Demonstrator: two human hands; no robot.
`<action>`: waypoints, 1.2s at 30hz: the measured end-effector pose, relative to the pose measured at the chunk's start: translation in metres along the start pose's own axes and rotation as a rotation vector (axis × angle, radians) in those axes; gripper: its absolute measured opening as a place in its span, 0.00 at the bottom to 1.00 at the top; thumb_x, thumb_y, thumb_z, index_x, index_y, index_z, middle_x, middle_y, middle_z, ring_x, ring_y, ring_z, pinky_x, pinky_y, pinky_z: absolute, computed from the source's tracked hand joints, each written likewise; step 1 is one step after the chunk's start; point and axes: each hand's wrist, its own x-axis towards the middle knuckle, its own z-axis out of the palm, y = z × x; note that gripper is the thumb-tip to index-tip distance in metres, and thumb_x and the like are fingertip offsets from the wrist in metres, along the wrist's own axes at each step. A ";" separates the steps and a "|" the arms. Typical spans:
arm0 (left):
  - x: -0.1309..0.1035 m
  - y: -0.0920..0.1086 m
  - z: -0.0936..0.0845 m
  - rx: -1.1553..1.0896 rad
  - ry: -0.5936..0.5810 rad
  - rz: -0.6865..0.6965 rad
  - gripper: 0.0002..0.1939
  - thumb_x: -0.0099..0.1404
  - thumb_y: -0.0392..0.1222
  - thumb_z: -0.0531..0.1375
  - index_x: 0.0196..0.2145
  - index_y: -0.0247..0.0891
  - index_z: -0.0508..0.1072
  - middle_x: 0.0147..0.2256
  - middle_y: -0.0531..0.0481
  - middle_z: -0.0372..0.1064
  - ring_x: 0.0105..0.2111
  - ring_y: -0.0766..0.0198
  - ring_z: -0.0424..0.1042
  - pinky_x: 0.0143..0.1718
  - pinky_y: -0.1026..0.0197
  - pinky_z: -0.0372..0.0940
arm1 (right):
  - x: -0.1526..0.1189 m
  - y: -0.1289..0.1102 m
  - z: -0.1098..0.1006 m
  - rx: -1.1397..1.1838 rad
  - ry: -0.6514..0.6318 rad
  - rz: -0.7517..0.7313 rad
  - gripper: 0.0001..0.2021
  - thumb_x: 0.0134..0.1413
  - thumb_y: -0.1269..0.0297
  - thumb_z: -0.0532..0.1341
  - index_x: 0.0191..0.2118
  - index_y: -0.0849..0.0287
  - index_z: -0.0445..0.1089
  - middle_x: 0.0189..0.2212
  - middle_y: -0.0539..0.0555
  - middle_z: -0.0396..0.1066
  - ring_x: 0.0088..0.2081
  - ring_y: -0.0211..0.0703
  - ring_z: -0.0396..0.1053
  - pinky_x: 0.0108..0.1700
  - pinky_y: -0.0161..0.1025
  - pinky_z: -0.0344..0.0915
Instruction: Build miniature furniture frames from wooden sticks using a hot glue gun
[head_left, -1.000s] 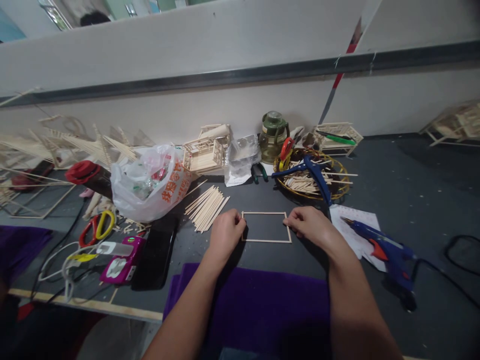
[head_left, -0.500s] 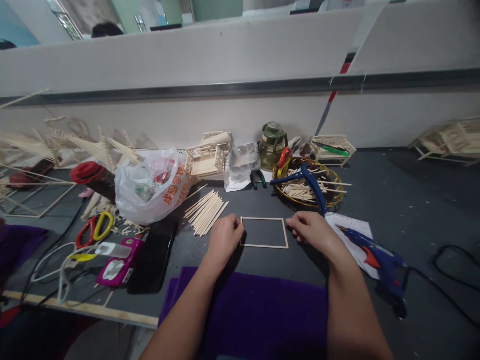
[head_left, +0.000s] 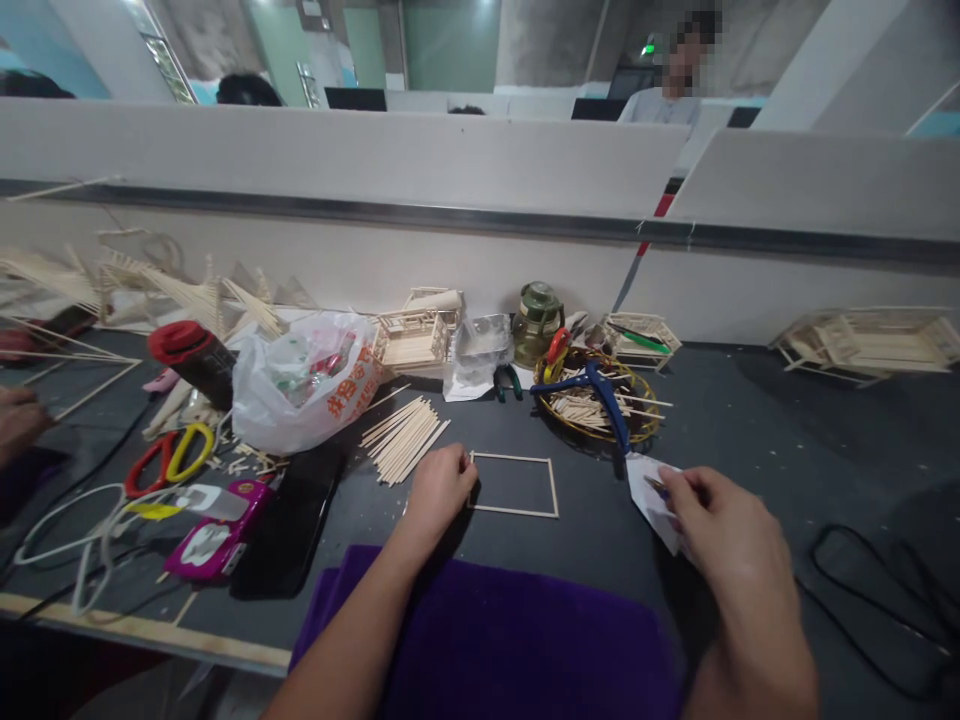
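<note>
My left hand (head_left: 437, 490) is closed, pinching the upper left corner of a rectangular frame of thin wooden sticks (head_left: 517, 514) that lies flat on the dark table. To the right, my right hand (head_left: 731, 530) is closed around a hot glue gun, whose nozzle tip (head_left: 656, 487) pokes out past the fingers. The rest of its body is hidden by the hand. Under the nozzle lies a white paper sheet (head_left: 646, 510). Beside my left hand is a fanned pile of wooden sticks (head_left: 405, 440). A folded purple cloth (head_left: 510, 640) lies in front of me.
A yellow basket (head_left: 651, 428) of sticks stands behind the paper, a blue tool (head_left: 611, 405) across it. On the left are a plastic bag (head_left: 300, 400), scissors (head_left: 191, 455) and a black phone (head_left: 289, 530). A black cord (head_left: 862, 640) runs at right. Another person's hand (head_left: 19, 425) is at far left.
My right hand has left the frame's right side, moved right and closed on the glue gun. My left hand stays at the frame's left corner. The view has tilted up and shifted right.
</note>
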 end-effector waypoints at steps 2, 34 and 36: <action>0.000 -0.001 0.001 0.003 0.004 -0.002 0.09 0.61 0.38 0.54 0.24 0.37 0.70 0.24 0.50 0.70 0.27 0.65 0.66 0.29 0.63 0.50 | -0.007 0.010 -0.012 -0.130 -0.044 0.137 0.24 0.56 0.43 0.45 0.33 0.53 0.72 0.28 0.61 0.74 0.30 0.54 0.70 0.27 0.41 0.57; 0.000 -0.002 0.000 0.025 -0.016 0.006 0.08 0.60 0.37 0.54 0.26 0.38 0.72 0.26 0.49 0.71 0.30 0.63 0.69 0.30 0.62 0.52 | -0.011 0.082 0.012 -0.210 -0.119 0.264 0.27 0.54 0.48 0.49 0.43 0.65 0.73 0.32 0.68 0.75 0.37 0.60 0.74 0.35 0.45 0.66; 0.000 -0.002 0.000 0.029 -0.018 0.004 0.08 0.60 0.38 0.54 0.27 0.38 0.72 0.27 0.49 0.72 0.30 0.63 0.69 0.30 0.62 0.52 | -0.013 0.080 0.004 -0.212 -0.082 0.265 0.30 0.53 0.46 0.49 0.46 0.68 0.72 0.36 0.71 0.74 0.40 0.63 0.73 0.36 0.47 0.66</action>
